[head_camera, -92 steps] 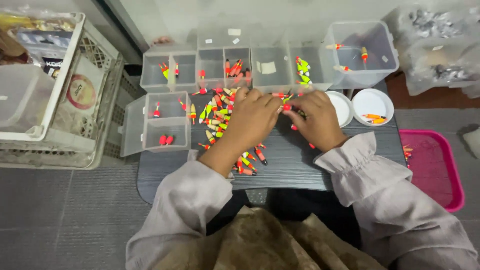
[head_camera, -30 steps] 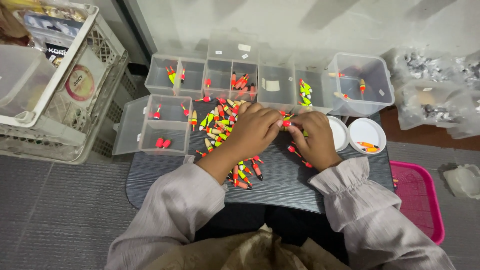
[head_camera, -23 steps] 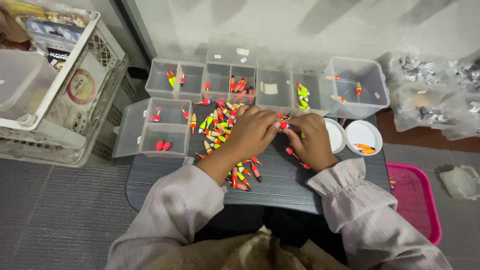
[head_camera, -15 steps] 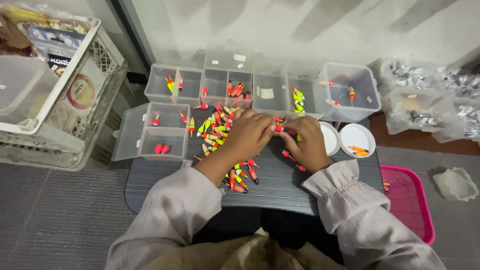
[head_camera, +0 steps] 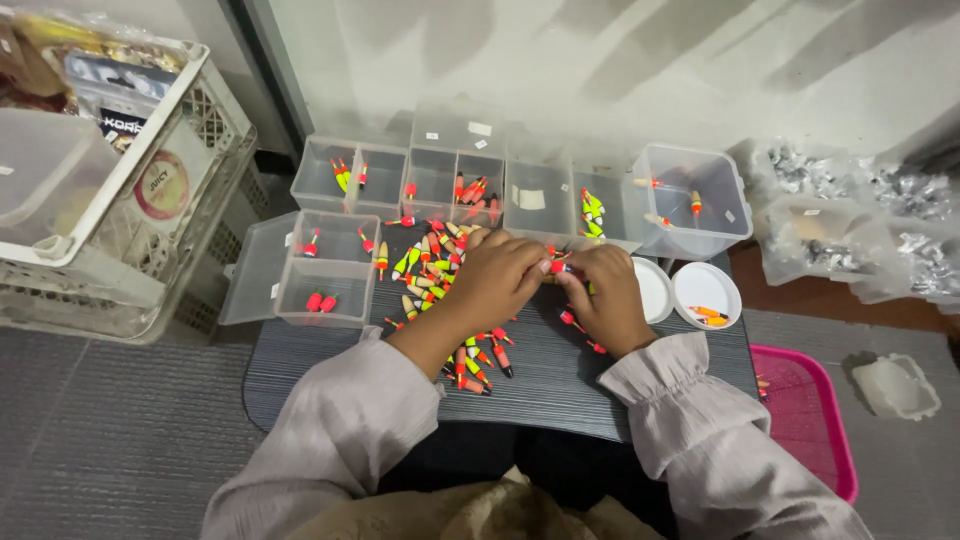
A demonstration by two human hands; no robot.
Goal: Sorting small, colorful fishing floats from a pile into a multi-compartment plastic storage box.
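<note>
Both hands are still meeting over the dark tray (head_camera: 560, 385), left hand (head_camera: 497, 282) and right hand (head_camera: 604, 296) together pinching one red-tipped float (head_camera: 556, 266), barely shifting.

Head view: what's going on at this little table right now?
A person sits at a dark table strewn with small red, yellow and orange fishing floats. The left hand and right hand meet over the middle, both pinching one red-tipped float between their fingertips. Clear compartment boxes with a few floats line the far edge, and two white round lids sit to the right.
</note>
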